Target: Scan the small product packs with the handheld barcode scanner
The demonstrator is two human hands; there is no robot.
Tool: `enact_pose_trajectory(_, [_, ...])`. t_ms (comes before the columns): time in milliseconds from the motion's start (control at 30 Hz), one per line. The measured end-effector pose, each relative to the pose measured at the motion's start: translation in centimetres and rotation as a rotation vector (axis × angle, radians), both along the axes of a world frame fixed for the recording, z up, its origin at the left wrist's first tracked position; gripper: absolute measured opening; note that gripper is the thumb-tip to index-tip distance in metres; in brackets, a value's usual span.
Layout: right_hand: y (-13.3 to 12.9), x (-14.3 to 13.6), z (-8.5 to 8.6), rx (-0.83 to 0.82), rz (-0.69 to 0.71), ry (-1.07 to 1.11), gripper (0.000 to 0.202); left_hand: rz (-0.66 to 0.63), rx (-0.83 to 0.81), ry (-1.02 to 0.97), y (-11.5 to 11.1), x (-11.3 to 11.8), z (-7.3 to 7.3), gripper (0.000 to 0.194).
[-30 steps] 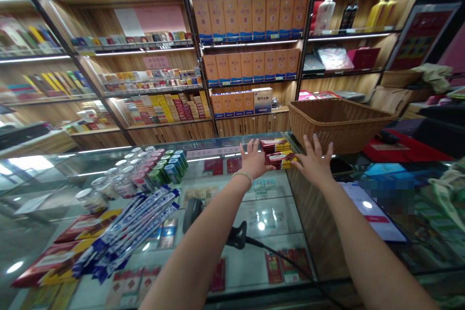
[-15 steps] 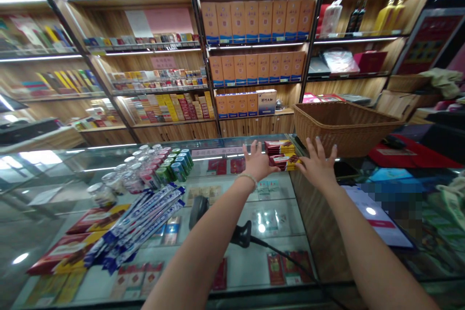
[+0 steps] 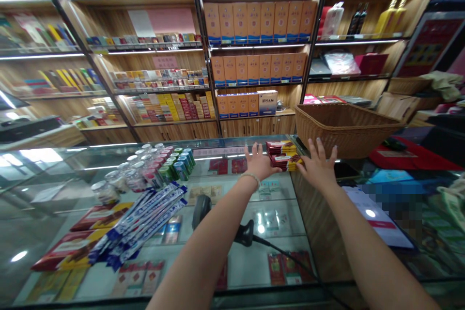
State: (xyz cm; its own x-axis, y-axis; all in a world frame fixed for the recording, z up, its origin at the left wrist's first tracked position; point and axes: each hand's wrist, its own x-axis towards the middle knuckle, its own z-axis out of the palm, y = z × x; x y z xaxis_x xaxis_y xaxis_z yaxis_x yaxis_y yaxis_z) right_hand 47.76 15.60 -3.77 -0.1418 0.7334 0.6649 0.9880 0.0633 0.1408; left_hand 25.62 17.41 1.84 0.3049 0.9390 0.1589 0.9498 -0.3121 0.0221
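Two small stacks of red-and-yellow snack packets [image 3: 285, 161] sit near the far edge of the glass counter, left of the wicker basket. At the left end of the nearer stack is my left hand [image 3: 258, 163], fingers spread and thumb by the packets. My right hand [image 3: 320, 167] is at the stack's right end, fingers stretched out and thumb tip by the packets. Neither hand is closed round anything. Under my left forearm lies a black handheld scanner [image 3: 244, 233], partly hidden, its cable running toward the lower right.
A wicker basket [image 3: 348, 131] stands beyond my right hand. On the left lie blue-and-white stick packs [image 3: 143, 223], larger red-and-yellow packets [image 3: 61, 249], small jars [image 3: 105, 192] and green-and-blue cylinders [image 3: 178, 167]. A tablet-like panel [image 3: 378, 220] is at right. Shelves of boxes line the back.
The view has shifted very slightly, so everything sits a little further right and lower. Both hands keep the same place at the packet stack's ends.
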Motion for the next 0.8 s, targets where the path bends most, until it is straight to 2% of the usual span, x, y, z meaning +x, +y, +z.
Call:
enact_pose_trajectory(100, [-0.2,-0.4,0.3,0.005,-0.024,0.011,0.039,-0.013,-0.04,0.037,-0.3,-0.8,0.1,0.081])
enact_pose_trajectory(233, [-0.3,-1.5,0.7,0.033,0.02,0.022,0.055,-0.017,0.008,0.058,-1.0,-2.4,0.8,0.091])
enact_pose_trajectory(433, [0.1,-4.5,1.4,0.101,0.168,-0.012,0.063,-0.01,0.149,0.057,-2.8,-5.7,3.0,0.082])
enact_pose_trajectory(600, [-0.1,-7.5,3.5,0.165,0.236,-0.016,0.066,0.019,0.229,0.038,-4.3,-8.9,4.8,0.077])
enact_pose_trajectory(800, [-1.8,-11.7,6.2,0.171,0.275,-0.015,0.061,0.076,0.296,0.001,-6.3,-13.1,6.3,0.073])
